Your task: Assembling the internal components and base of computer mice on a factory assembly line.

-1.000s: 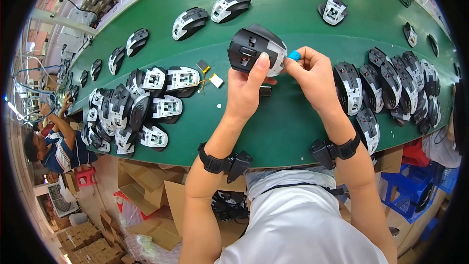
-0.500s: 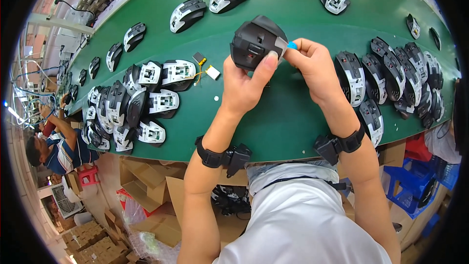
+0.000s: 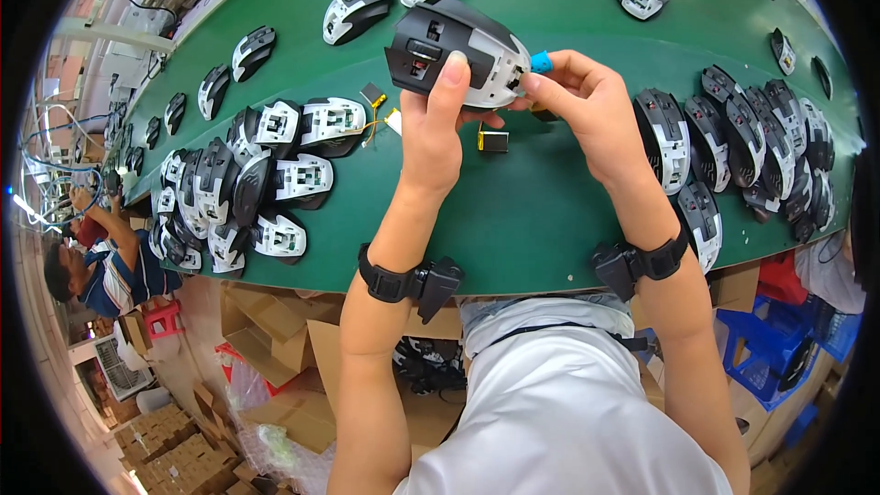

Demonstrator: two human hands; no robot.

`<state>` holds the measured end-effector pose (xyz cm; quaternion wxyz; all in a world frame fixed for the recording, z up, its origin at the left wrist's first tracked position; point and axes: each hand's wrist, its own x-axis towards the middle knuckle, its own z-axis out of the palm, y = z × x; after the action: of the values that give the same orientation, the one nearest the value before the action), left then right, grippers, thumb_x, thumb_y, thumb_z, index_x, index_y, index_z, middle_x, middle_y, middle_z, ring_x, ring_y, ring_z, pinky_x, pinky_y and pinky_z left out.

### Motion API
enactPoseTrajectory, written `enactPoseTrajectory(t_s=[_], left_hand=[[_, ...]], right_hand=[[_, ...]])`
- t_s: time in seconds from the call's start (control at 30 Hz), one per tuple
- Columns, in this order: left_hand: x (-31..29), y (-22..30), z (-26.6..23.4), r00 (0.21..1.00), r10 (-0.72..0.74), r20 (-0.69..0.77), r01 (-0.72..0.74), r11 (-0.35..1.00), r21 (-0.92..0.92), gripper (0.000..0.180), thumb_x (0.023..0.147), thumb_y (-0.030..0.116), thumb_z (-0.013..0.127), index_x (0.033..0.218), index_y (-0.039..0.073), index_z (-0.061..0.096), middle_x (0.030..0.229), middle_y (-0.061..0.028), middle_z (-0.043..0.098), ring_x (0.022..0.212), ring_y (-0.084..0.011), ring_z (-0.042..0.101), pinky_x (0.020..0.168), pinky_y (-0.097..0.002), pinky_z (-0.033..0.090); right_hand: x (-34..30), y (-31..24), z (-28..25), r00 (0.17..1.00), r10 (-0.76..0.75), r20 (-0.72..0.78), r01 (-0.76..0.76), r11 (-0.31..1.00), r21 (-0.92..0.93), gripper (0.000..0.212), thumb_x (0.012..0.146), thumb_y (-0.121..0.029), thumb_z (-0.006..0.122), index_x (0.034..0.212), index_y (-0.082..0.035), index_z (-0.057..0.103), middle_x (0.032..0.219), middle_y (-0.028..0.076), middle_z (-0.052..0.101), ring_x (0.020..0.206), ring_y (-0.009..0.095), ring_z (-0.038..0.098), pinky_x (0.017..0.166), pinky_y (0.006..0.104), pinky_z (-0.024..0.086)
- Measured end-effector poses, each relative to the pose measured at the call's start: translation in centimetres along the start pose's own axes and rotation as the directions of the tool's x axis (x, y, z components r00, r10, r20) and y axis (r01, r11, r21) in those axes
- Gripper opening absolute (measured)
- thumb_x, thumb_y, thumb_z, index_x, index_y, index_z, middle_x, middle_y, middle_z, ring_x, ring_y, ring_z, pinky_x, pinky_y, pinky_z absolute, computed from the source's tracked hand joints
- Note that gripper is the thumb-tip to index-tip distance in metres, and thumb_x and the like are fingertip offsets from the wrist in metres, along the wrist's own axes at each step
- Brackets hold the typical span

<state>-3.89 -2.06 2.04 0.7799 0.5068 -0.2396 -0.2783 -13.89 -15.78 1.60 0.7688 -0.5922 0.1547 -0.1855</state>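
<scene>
A black and white computer mouse (image 3: pixel 467 57) with its rear top cover off is tilted in my left hand (image 3: pixel 438 124). The left thumb presses on its upper face and the fingers wrap underneath. At its white rear end, my right hand (image 3: pixel 587 96) pinches with thumb and index finger. A small blue piece (image 3: pixel 542 62) sits at the index fingertip, perhaps a finger cover. Below the mouse a flat battery (image 3: pixel 493 141) with a yellow edge lies on the green table. Under my right fingers shows another dark and yellow piece (image 3: pixel 543 114), mostly hidden.
Open mice crowd in a pile (image 3: pixel 215 185) at left and another (image 3: pixel 733 133) at right. More mice (image 3: pixel 359 14) stand along the far side. Two wired batteries (image 3: pixel 373 94) lie beside the left pile. Cardboard boxes (image 3: pixel 266 325) stand below the table edge (image 3: pixel 513 290); a person (image 3: pixel 110 266) works far left.
The mouse has turned, bringing its white rear end toward my right hand. My left hand has shifted slightly left. A battery on the table and a dark, yellow-edged piece now show beneath the mouse.
</scene>
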Motion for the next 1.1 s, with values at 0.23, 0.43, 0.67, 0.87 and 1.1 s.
enactPoseTrajectory(t_s=[0.23, 0.43, 0.67, 0.87, 1.1], left_hand=[[-0.1, 0.7, 0.5, 0.998, 0.065, 0.018, -0.066, 0.993, 0.097, 0.045, 0.093, 0.041, 0.053, 0.111, 0.0, 0.056, 0.095, -0.0109, 0.067, 0.075, -0.0214, 0.068, 0.056, -0.0289, 0.054], [0.0, 0.1, 0.8, 0.998, 0.067, 0.017, -0.069, 0.983, 0.172, 0.045, 0.094, 0.039, 0.051, 0.113, -0.001, 0.055, 0.096, -0.0137, 0.066, 0.076, -0.0246, 0.069, 0.057, -0.0313, 0.055], [0.0, 0.0, 1.0, 0.996, 0.085, -0.011, -0.082, 0.983, 0.161, 0.045, 0.095, 0.038, 0.05, 0.113, -0.003, 0.055, 0.098, -0.0153, 0.066, 0.08, -0.027, 0.07, 0.059, -0.0328, 0.057], [-0.1, -0.2, 1.0, 0.998, 0.056, 0.014, -0.058, 0.984, 0.169, 0.046, 0.095, 0.039, 0.05, 0.116, -0.002, 0.053, 0.1, -0.0145, 0.065, 0.082, -0.0257, 0.069, 0.061, -0.0333, 0.057], [-0.5, -0.4, 1.1, 0.993, 0.114, -0.01, -0.112, 0.983, 0.144, 0.03, 0.089, 0.028, 0.064, 0.102, 0.001, 0.062, 0.092, -0.0044, 0.065, 0.08, -0.0109, 0.062, 0.063, -0.0268, 0.055]], right_hand=[[-0.1, 0.0, 0.4, 0.999, 0.035, -0.027, -0.036, 0.998, -0.046, 0.022, 0.084, -0.015, 0.071, 0.097, 0.0, 0.062, 0.087, 0.007, 0.068, 0.079, 0.013, 0.067, 0.074, 0.023, 0.05], [-0.1, 0.5, 0.5, 0.996, -0.001, -0.092, -0.005, 0.998, -0.068, 0.019, 0.084, -0.014, 0.069, 0.094, 0.0, 0.062, 0.083, 0.006, 0.067, 0.076, 0.009, 0.064, 0.066, 0.02, 0.047], [0.1, 0.8, 0.6, 0.982, -0.133, -0.13, 0.103, 0.972, -0.212, 0.014, 0.084, -0.013, 0.068, 0.082, 0.0, 0.062, 0.073, 0.002, 0.065, 0.064, 0.003, 0.054, 0.057, 0.0177, 0.042], [0.0, 1.0, 0.4, 0.983, -0.092, -0.156, 0.068, 0.986, -0.153, 0.013, 0.082, -0.011, 0.067, 0.081, 0.0, 0.061, 0.07, -0.001, 0.061, 0.061, 0.002, 0.049, 0.054, 0.018, 0.039], [-0.1, 0.6, 0.4, 0.988, 0.037, -0.152, -0.053, 0.994, -0.101, 0.012, 0.078, -0.011, 0.067, 0.079, -0.001, 0.06, 0.067, -0.004, 0.054, 0.058, 0.001, 0.042, 0.05, 0.0192, 0.033]])
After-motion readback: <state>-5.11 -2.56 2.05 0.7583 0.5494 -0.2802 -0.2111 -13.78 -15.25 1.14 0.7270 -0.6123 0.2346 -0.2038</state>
